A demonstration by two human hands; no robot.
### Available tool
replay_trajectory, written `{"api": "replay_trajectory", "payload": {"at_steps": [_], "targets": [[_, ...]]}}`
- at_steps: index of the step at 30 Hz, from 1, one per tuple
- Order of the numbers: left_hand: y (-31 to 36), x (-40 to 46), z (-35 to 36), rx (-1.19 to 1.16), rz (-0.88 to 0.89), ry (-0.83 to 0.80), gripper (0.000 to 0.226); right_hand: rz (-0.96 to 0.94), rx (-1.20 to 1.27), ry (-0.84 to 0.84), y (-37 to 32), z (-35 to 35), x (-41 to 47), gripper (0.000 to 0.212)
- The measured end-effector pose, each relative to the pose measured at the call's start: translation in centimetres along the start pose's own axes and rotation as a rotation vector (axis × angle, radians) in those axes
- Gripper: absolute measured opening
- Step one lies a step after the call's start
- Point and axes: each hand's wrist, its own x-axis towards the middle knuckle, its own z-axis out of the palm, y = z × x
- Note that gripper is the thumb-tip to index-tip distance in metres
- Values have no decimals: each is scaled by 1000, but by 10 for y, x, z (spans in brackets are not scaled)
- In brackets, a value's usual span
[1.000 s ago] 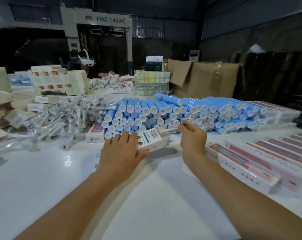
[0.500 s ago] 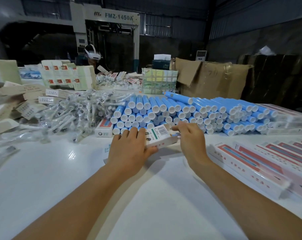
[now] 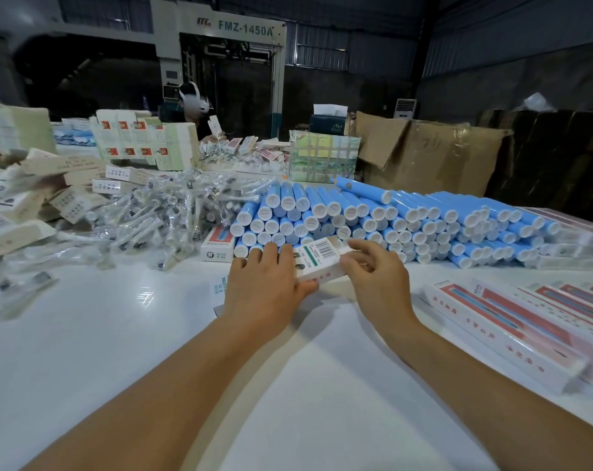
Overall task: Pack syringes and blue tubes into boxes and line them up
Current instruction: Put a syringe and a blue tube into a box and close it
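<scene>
My left grip point(image 3: 268, 287) clasped the box point(image 3: 317, 263) on the counter point(image 3: 118, 334) while my right grip point(image 3: 376, 280), fingers curled at its open end just before the blue tubes point(image 3: 390, 212), appeared to be loading it; closing the flap looked next.

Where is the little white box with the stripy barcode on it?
The white box is in the middle of the head view, held between the left hand and right hand, just in front of the blue tubes.
</scene>
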Motion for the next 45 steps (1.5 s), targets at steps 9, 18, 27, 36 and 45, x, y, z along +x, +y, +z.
{"api": "replay_trajectory", "payload": {"at_steps": [9,18,27,36,45], "targets": [[8,-1,0,19,-33,19,66,63,9,86,-2,7,-4,15],[9,-3,-2,52,3,18,65,75,67,20,0,11,-4,48],[16,-7,3,128,86,31,70,279,95,-3,0,11,5,15],[20,-8,4,125,52,48,66,345,266,-57,-7,12,1,19],[17,-7,-4,22,-17,69,72,759,955,-115,-16,0,9,34]]}}
